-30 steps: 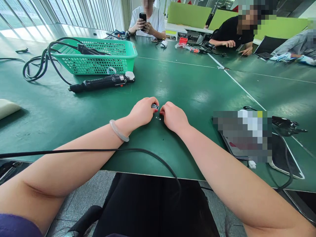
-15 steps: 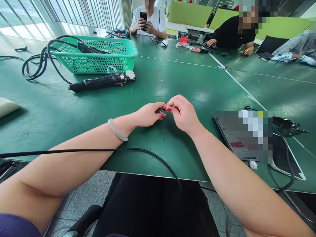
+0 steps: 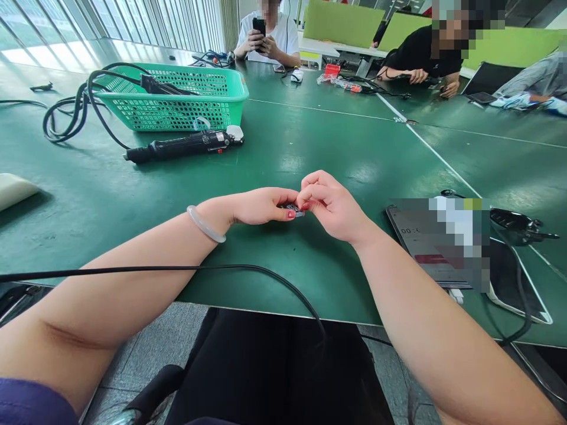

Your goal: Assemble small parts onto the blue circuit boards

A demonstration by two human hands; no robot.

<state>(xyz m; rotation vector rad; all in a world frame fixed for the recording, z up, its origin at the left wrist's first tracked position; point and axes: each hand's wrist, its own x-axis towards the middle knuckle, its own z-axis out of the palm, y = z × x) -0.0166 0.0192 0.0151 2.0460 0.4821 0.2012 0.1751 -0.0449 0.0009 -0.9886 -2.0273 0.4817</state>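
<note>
A small, flat, dark-and-silver part (image 3: 296,208), mostly covered by fingers, lies with its long axis running roughly left to right across the person's front, its visible right end dipping slightly; which end is its front cannot be told. It sits just above or on the smooth dark-green tabletop (image 3: 336,271), and whether it touches that surface is unclear. The left hand (image 3: 264,206) grips it between thumb and fingers, the thumb along the near side and the fingers over the far side. The right hand (image 3: 331,206) is half curled at the part's right end, its thumb and index finger pinched together there; whether they hold something of their own cannot be seen. The part thus lies between the two hands, which meet at the fingertips. The near table edge runs well below the hands, with bare green surface between, partly crossed by a thin black cable (image 3: 261,271) that passes in front of the left forearm. Beyond the hands, open tabletop reaches up to a black cylindrical power tool (image 3: 177,147) and a green perforated plastic basket (image 3: 177,106) at the upper left. To the right, a dark flat-screened device (image 3: 420,245) stands near the right forearm, limiting room there.
</note>
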